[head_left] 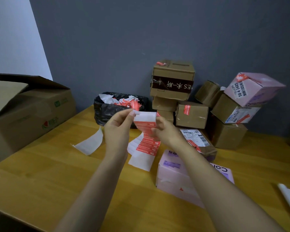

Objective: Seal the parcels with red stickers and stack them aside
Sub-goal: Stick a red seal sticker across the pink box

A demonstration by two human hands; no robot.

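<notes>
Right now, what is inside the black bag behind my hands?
The black bag holds crumpled white backing paper and red sticker scraps. Whatever lies deeper is covered by that pile and the bag's wall.

Head camera looks forward and down, close over the wooden table (40, 173).

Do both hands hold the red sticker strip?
Yes, the left hand pinches the sticker strip on top, the right hand grips its side.
</notes>
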